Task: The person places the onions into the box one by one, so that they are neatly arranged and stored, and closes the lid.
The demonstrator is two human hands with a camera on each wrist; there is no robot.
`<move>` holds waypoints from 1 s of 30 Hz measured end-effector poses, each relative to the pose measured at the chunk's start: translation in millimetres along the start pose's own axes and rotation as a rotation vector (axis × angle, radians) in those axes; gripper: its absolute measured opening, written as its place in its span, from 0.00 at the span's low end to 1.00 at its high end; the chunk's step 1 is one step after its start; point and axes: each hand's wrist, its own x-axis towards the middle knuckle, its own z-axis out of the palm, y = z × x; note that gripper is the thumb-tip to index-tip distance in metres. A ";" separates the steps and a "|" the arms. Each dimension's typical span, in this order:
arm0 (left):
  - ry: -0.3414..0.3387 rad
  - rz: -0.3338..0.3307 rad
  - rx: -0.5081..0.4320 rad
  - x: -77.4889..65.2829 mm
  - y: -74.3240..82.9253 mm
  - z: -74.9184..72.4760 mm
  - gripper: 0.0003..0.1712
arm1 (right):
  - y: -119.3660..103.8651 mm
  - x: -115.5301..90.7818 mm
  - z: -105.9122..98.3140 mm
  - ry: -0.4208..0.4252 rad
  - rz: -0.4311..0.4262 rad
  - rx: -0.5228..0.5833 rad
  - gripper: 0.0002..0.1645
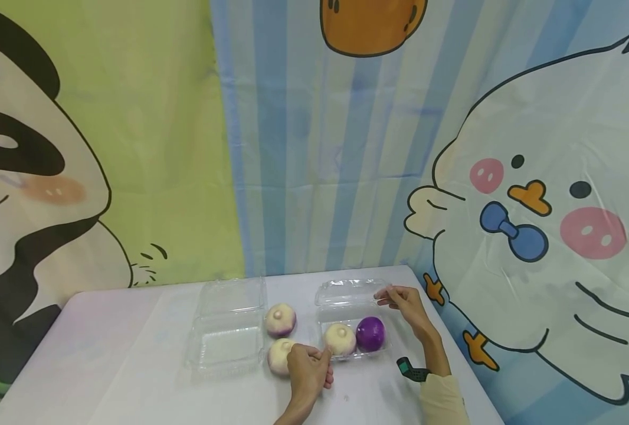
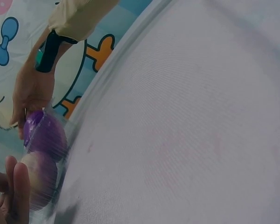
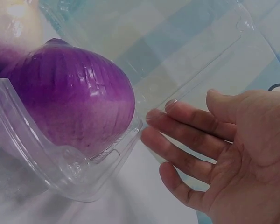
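Note:
A clear plastic box (image 1: 362, 355) stands with its lid (image 1: 349, 290) raised at the back. Inside it, a white-and-purple turnip (image 1: 340, 337) sits left of a shiny purple onion (image 3: 79, 98). My left hand (image 1: 308, 370) is at the box's front left corner, thumb and fingertips near the rim; I cannot tell whether they pinch it. At the lid's right edge is my right hand (image 1: 407, 302); in the right wrist view its fingers extend to the clear plastic, with the thumb apart from them.
Left of that box lies a second clear plastic box (image 1: 232, 351), its lid (image 1: 232, 295) folded back. Between the boxes are two more turnips, one behind (image 1: 280, 319) and the other in front (image 1: 277, 357), partly behind my left hand. A cartoon-printed curtain (image 1: 304, 147) hangs behind the white table (image 1: 150, 354).

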 end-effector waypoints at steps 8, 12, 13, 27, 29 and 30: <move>0.001 0.005 -0.001 -0.5 -0.2 -0.2 0.18 | 2.1 -0.3 1.7 0.002 -0.008 -0.030 0.24; 0.008 0.007 0.000 -0.7 0.7 -0.4 0.18 | 0.3 -0.5 2.9 0.001 0.004 -0.014 0.24; 0.008 0.007 0.000 -0.8 0.8 -0.5 0.18 | 0.2 -0.6 3.1 0.001 0.006 -0.009 0.24; 0.013 0.014 -0.002 -0.5 1.0 0.5 0.17 | -2.0 -0.2 -2.3 -0.030 -0.019 -0.075 0.21; 0.015 0.016 -0.003 -0.3 1.4 0.6 0.17 | -2.4 0.2 -3.7 -0.044 -0.024 -0.083 0.20; 0.015 0.016 -0.005 -0.2 1.6 0.7 0.17 | -2.1 0.5 -4.6 -0.053 -0.025 -0.083 0.20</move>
